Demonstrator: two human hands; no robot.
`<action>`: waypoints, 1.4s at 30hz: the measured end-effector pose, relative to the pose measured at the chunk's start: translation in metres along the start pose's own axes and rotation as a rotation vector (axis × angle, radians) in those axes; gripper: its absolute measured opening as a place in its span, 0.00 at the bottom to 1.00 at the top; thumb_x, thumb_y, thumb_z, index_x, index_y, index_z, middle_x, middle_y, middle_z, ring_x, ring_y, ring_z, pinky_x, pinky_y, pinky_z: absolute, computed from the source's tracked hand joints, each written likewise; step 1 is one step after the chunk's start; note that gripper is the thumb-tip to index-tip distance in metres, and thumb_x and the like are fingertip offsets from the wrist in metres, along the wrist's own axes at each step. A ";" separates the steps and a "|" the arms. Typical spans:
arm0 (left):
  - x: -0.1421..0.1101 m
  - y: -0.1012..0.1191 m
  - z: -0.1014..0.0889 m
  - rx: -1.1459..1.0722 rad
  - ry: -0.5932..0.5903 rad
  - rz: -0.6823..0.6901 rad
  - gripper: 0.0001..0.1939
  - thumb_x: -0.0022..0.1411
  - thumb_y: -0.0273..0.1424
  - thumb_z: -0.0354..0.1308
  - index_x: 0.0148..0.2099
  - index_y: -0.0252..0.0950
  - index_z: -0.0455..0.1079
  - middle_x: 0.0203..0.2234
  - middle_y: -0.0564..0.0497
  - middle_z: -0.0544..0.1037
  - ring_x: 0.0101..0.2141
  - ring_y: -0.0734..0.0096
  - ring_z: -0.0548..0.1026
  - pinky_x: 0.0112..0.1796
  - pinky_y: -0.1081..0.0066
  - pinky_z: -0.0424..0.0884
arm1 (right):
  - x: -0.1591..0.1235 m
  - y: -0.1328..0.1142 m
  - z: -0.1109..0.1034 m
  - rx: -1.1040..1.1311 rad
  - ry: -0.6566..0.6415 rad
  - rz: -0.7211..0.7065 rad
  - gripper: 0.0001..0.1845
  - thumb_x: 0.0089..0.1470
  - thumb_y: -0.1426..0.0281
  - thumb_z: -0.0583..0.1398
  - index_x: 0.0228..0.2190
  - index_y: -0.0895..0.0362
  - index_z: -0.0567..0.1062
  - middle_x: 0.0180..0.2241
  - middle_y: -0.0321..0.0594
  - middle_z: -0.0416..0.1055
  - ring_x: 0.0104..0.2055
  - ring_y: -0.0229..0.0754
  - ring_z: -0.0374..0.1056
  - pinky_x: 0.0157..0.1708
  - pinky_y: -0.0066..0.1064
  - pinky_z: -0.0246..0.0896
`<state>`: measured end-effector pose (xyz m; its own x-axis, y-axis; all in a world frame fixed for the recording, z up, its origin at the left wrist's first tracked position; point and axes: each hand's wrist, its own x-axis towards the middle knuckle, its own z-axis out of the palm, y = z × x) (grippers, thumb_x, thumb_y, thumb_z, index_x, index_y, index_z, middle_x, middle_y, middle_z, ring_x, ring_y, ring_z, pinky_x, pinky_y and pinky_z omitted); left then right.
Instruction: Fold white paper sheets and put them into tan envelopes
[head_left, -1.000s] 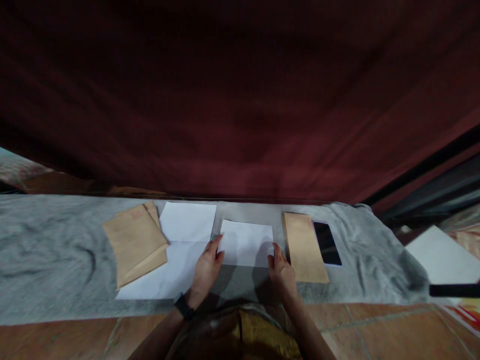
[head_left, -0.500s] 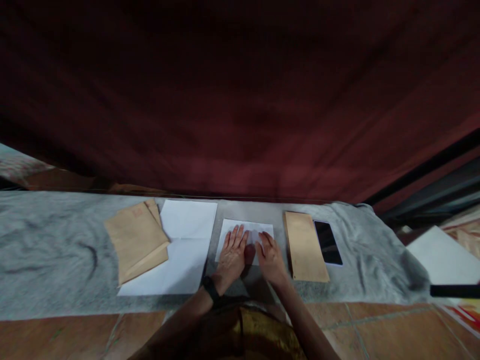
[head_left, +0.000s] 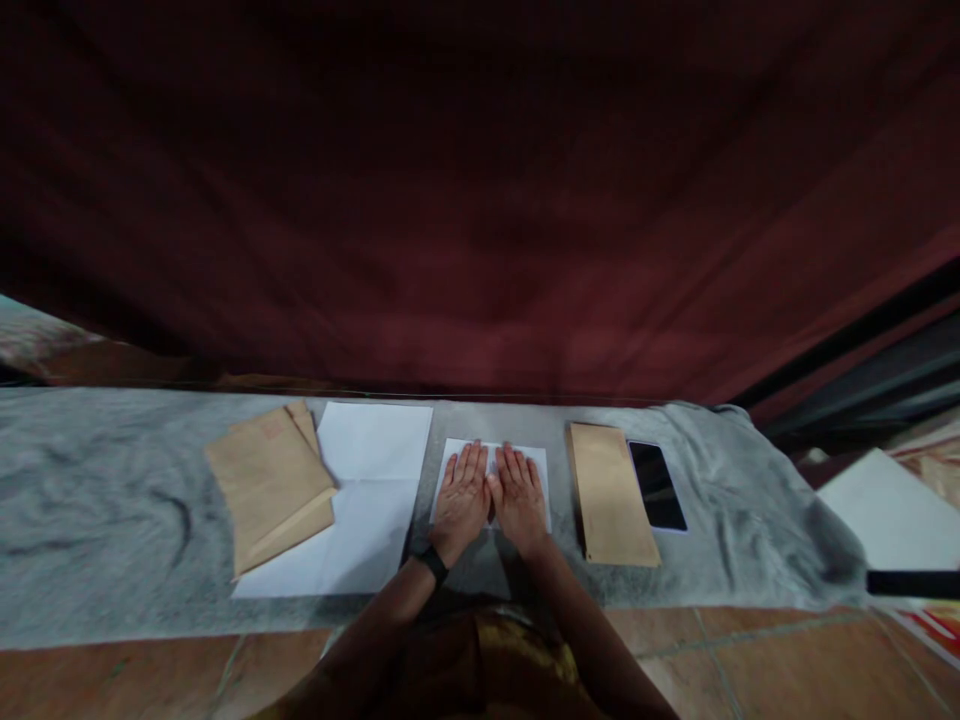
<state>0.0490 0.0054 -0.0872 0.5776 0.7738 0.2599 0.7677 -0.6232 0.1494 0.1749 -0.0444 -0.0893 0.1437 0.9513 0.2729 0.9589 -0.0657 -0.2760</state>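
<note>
Both palms lie flat side by side on a small white sheet of paper (head_left: 441,505), which looks folded. My left hand (head_left: 462,500), with a dark band on its wrist, covers the left half of the sheet. My right hand (head_left: 519,497) covers the right half, its fingers stretched toward the far edge. Most of the sheet is hidden under the hands. Left of it lie larger white sheets (head_left: 379,510) with a crease across the middle. Brown envelopes (head_left: 270,480) overlap their left side. A stack of brown envelopes (head_left: 611,495) is to the right of my right hand.
A phone (head_left: 658,485) with a dark screen lies beside the right stack. Grey cloth (head_left: 97,520) covers the low work surface. A dark red curtain (head_left: 480,250) hangs behind it. Tiled floor (head_left: 787,660) shows in front. A white panel (head_left: 896,510) stands at the far right.
My right hand has flattened from bent fingers to a full palm on the small sheet, its fingers reaching farther forward. My left hand stays nearly in place, pressed flat.
</note>
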 end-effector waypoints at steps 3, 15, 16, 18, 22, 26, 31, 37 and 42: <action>0.003 0.000 -0.006 0.000 -0.008 -0.037 0.29 0.72 0.28 0.40 0.71 0.26 0.55 0.69 0.39 0.59 0.70 0.57 0.53 0.68 0.52 0.51 | -0.001 0.005 -0.002 -0.058 0.003 0.030 0.28 0.72 0.62 0.47 0.67 0.60 0.60 0.70 0.51 0.53 0.72 0.51 0.48 0.69 0.50 0.44; -0.006 -0.012 -0.004 -0.058 0.116 -0.228 0.32 0.71 0.33 0.43 0.72 0.22 0.52 0.68 0.32 0.59 0.70 0.50 0.54 0.67 0.48 0.54 | -0.014 0.027 -0.002 -0.120 0.166 0.171 0.35 0.72 0.59 0.44 0.67 0.71 0.57 0.67 0.66 0.56 0.69 0.59 0.55 0.65 0.55 0.51; -0.007 -0.013 -0.005 -0.059 0.125 -0.230 0.32 0.71 0.33 0.43 0.72 0.22 0.52 0.68 0.32 0.59 0.70 0.50 0.54 0.66 0.48 0.54 | -0.015 0.029 -0.002 -0.121 0.182 0.177 0.34 0.72 0.59 0.44 0.67 0.71 0.57 0.67 0.66 0.57 0.69 0.59 0.55 0.65 0.55 0.52; -0.009 -0.013 -0.005 -0.056 0.131 -0.232 0.32 0.71 0.33 0.43 0.73 0.22 0.51 0.68 0.31 0.59 0.69 0.50 0.55 0.66 0.47 0.54 | -0.018 0.031 -0.001 -0.125 0.231 0.192 0.34 0.72 0.59 0.44 0.67 0.71 0.57 0.66 0.67 0.58 0.68 0.60 0.57 0.64 0.56 0.53; -0.009 -0.012 -0.004 -0.031 0.110 -0.241 0.32 0.71 0.33 0.43 0.72 0.19 0.52 0.68 0.29 0.58 0.69 0.48 0.54 0.66 0.48 0.53 | -0.018 0.019 -0.002 -0.107 0.259 0.206 0.34 0.72 0.60 0.45 0.67 0.74 0.56 0.66 0.70 0.56 0.69 0.61 0.55 0.64 0.57 0.51; -0.010 -0.014 -0.003 -0.007 0.094 -0.242 0.32 0.71 0.32 0.43 0.72 0.20 0.50 0.69 0.31 0.58 0.70 0.50 0.53 0.67 0.49 0.53 | -0.012 -0.011 -0.002 0.004 0.091 0.020 0.29 0.71 0.66 0.45 0.67 0.68 0.58 0.68 0.59 0.56 0.72 0.52 0.50 0.68 0.51 0.49; -0.011 -0.015 -0.001 -0.014 0.098 -0.223 0.33 0.70 0.30 0.43 0.73 0.23 0.48 0.70 0.33 0.55 0.70 0.52 0.52 0.67 0.47 0.54 | -0.011 -0.023 0.005 0.025 0.032 -0.114 0.26 0.71 0.68 0.48 0.65 0.62 0.64 0.67 0.52 0.60 0.71 0.48 0.51 0.69 0.49 0.48; -0.010 -0.016 -0.001 -0.028 0.130 -0.227 0.32 0.71 0.31 0.42 0.73 0.22 0.49 0.68 0.31 0.59 0.70 0.51 0.54 0.66 0.48 0.54 | -0.019 0.002 0.002 -0.051 0.111 -0.004 0.29 0.70 0.67 0.48 0.68 0.64 0.58 0.68 0.56 0.57 0.71 0.51 0.52 0.68 0.51 0.48; -0.007 -0.009 -0.003 -0.036 0.133 -0.257 0.31 0.72 0.32 0.43 0.72 0.22 0.51 0.68 0.32 0.59 0.70 0.51 0.53 0.67 0.46 0.54 | -0.025 0.014 -0.002 -0.076 0.120 0.084 0.30 0.71 0.66 0.46 0.69 0.65 0.55 0.69 0.57 0.54 0.71 0.52 0.52 0.67 0.51 0.48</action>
<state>0.0370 0.0057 -0.0874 0.3226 0.8866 0.3315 0.8722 -0.4145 0.2598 0.1848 -0.0700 -0.0985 0.2481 0.8987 0.3616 0.9573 -0.1704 -0.2334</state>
